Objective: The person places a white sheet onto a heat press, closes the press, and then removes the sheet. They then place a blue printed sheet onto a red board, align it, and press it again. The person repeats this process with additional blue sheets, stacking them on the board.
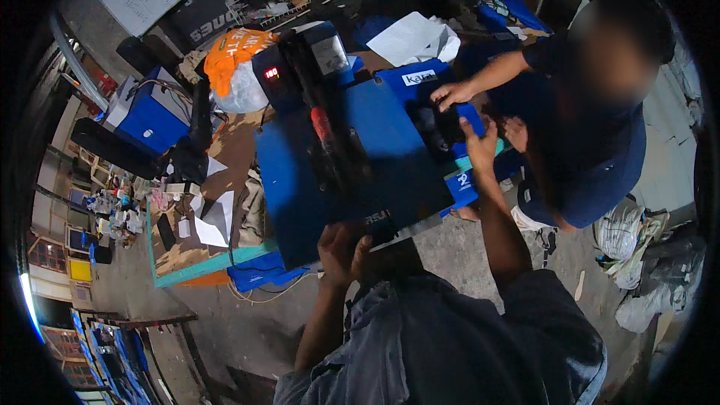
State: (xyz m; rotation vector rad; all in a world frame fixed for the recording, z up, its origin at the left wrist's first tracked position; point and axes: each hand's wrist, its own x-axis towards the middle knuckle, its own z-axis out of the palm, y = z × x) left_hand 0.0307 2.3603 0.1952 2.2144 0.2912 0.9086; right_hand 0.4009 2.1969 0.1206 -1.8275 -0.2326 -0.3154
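Observation:
My left hand (341,251) grips the front edge of a heat press's blue plate (292,187), its fingers curled. The press's long black handle with a red grip (321,124) stands over the plate, beside a control box (271,73) with a lit red display. To the right, my right hand (482,142) holds a small blue piece (471,116), over a blue and black fabric item (420,105). A co-worker's hand (454,94) touches or nearly touches that piece from above; their other hand (516,133) is just right of my fingers.
The co-worker (581,142) is close on the right. A wooden table (172,255) bears papers, cloth and a phone. A second blue machine (150,120) stands back left, near an orange bag (232,56). Wrapped bundles (645,277) lie on the floor at the right.

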